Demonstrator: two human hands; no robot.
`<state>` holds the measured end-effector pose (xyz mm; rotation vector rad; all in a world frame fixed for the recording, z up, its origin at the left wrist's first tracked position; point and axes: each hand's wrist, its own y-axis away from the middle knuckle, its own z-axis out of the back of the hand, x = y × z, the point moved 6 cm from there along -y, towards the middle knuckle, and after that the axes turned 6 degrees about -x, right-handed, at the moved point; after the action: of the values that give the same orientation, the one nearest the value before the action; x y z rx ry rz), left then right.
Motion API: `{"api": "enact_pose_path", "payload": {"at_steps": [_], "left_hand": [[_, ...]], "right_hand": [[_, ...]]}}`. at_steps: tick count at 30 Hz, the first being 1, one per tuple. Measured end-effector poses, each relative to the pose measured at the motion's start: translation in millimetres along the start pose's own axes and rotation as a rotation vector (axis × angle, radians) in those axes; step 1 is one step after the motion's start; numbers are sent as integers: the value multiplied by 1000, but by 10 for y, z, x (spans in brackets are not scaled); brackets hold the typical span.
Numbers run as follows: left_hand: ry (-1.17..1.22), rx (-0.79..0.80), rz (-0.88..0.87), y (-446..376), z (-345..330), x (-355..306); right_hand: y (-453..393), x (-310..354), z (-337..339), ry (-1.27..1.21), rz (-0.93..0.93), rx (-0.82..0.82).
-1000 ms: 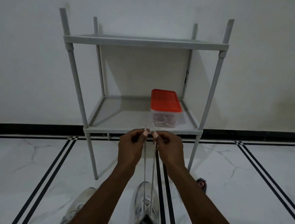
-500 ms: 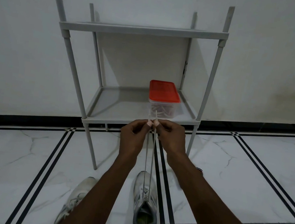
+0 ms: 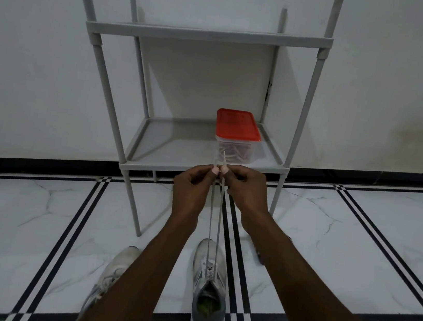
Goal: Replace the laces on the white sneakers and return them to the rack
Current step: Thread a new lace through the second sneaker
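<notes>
Pinching 2 thin flat lace ends point(image 3: 214, 215), left hand point(image 3: 192, 185) and right hand point(image 3: 245, 189) above white sneaker point(image 3: 209, 290).

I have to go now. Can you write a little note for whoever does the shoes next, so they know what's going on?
Left hand and right hand: each pinches one end of the lace, held up level with the lower shelf of the rack.
The lace runs down taut to the right sneaker, which stands on the floor and is threaded at the lower eyelets.
The left sneaker lies beside it on the floor, partly hidden by the arm; its lacing can't be judged.
A red-lidded box sits on the lower shelf.
Left to do: finish lacing, tie, check the other shoe, put both on the rack.
</notes>
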<state>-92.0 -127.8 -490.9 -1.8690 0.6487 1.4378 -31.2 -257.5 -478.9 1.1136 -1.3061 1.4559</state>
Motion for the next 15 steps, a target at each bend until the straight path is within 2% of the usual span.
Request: {"api": "enact_pose_path", "payload": {"at_steps": [3,6,10,15], "left_hand": [[-48,-35,1,-12,62,63],[-155,-147,14,-25,311,313],[-286,-219,128,152,721,991],[-383,-200,293,514,950,1843]], "right_hand": [[-52,-111,56,47,-4,-15],[-107,-452,199,133,-61,-76],[12,-1156,461,244,-191,-126],[242,-2080,575,442,-312,-57]]}}
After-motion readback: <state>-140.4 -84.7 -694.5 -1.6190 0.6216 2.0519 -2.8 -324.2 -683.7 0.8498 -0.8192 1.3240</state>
